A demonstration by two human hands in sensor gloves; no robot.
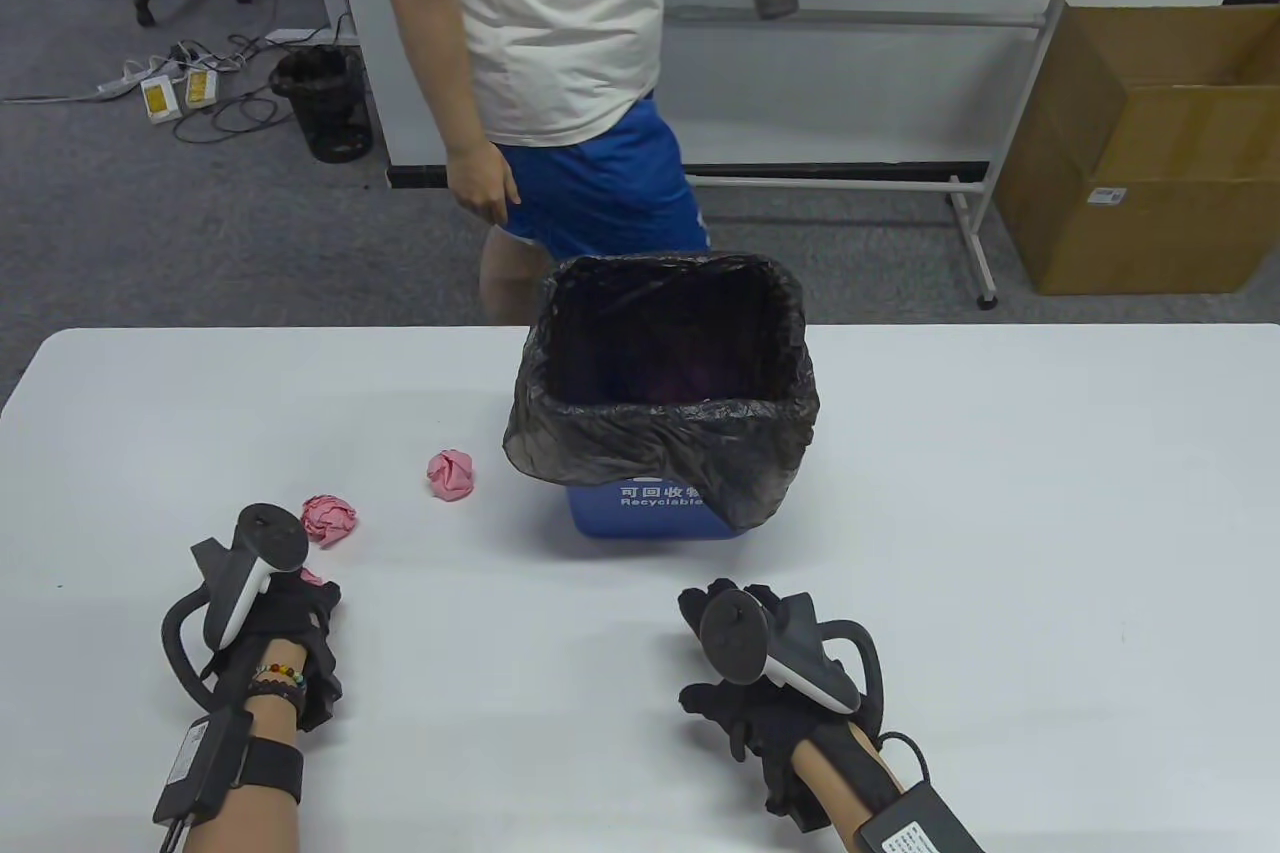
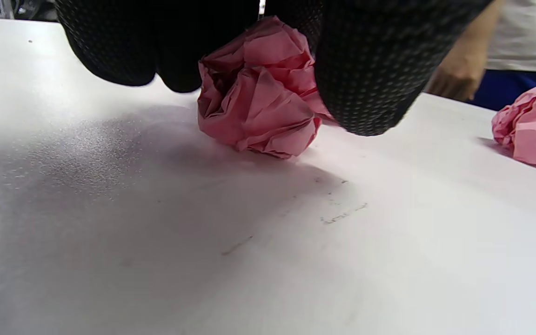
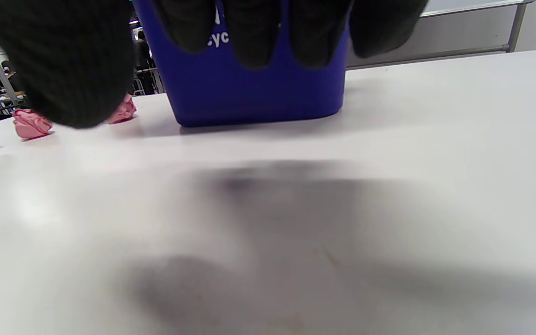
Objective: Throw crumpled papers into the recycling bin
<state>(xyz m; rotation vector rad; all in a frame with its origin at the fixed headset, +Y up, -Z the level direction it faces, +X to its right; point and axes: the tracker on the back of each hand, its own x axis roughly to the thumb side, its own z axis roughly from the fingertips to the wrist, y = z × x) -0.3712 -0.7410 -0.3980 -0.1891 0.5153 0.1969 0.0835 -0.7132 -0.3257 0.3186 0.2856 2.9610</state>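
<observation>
A blue recycling bin (image 1: pixel 650 508) lined with a black bag (image 1: pixel 660 393) stands at the middle of the white table (image 1: pixel 1000 543); its blue wall fills the top of the right wrist view (image 3: pixel 258 88). My left hand (image 1: pixel 285 613) is at the front left, and its fingers (image 2: pixel 110 46) and thumb (image 2: pixel 365 70) pinch a pink crumpled paper (image 2: pixel 258 102) that still touches the table. Two more pink papers lie left of the bin (image 1: pixel 450 475) (image 1: pixel 330 518). My right hand (image 1: pixel 740 663) is open and empty in front of the bin.
A person in a white shirt and blue shorts (image 1: pixel 560 93) stands just behind the table's far edge, close to the bin. A cardboard box (image 1: pixel 1150 143) and a whiteboard stand (image 1: pixel 970 223) are on the floor beyond.
</observation>
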